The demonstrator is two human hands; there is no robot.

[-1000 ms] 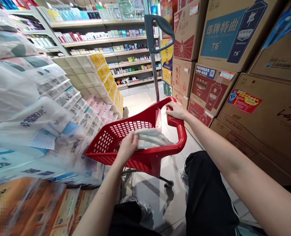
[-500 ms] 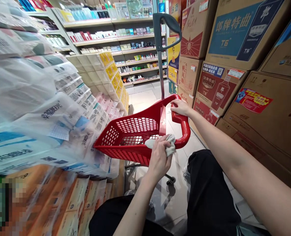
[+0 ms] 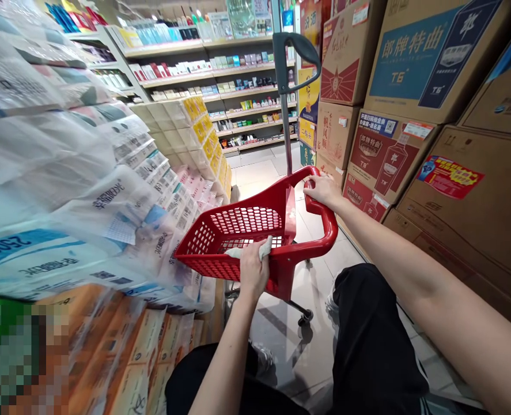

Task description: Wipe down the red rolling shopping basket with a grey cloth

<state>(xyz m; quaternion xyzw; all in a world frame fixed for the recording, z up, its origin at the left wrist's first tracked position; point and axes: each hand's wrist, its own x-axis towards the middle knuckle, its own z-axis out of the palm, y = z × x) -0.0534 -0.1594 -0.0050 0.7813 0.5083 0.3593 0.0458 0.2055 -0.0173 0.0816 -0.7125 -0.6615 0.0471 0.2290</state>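
Note:
A red plastic shopping basket cart (image 3: 233, 271) on casters stands in front of me, with a grey pull handle (image 3: 280, 63) on a metal pole rising behind it. My left hand (image 3: 254, 270) presses a whitish cloth (image 3: 265, 248) over the basket's near side rim, its fingers curled over the edge. On the right, my right hand (image 3: 325, 190) is wrapped around the red looped handle (image 3: 329, 230) near its far end. Part of the cloth is hidden under my left fingers.
Stacked plastic-wrapped paper packs (image 3: 121, 202) rise close on the left, with orange packs (image 3: 121, 346) below them. Piled cardboard cartons (image 3: 411, 69) line the right. Shelves of small goods (image 3: 220, 75) stand behind. My knees flank the tiled floor (image 3: 281, 340).
My left hand has slid the cloth from the handle's near corner leftward along the basket rim. My right hand stays on the handle. The view has shifted slightly.

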